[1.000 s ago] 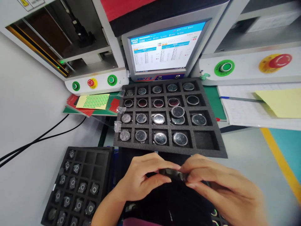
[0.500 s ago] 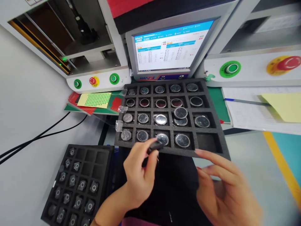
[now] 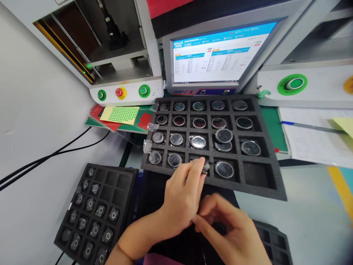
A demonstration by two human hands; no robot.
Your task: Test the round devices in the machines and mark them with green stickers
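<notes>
My left hand (image 3: 183,193) is closed on a small black watch case (image 3: 206,168), seen edge-on and mostly covered by the fingers. It is above the front row of a dark foam tray (image 3: 259,187) that holds round watches with glassy faces. Just below, my right hand (image 3: 226,228) has its thumb and forefinger pinched together against the lower side of my left hand. What lies in that pinch, if anything, is hidden. One watch (image 3: 224,135) rests partly on top of another watch (image 3: 223,146) in the same compartment.
A second foam tray (image 3: 121,195) at lower left holds dark parts with pale rings. Another compartmented tray (image 3: 275,241) shows at lower right. Behind stand a monitor (image 3: 209,59) and a machine with buttons (image 3: 144,91). A pen (image 3: 309,126) lies on paper at right.
My right hand has moved left and inward, from open fingers near the tray's front edge to a pinch beside my left hand. My left hand has turned, still gripping the watch case.
</notes>
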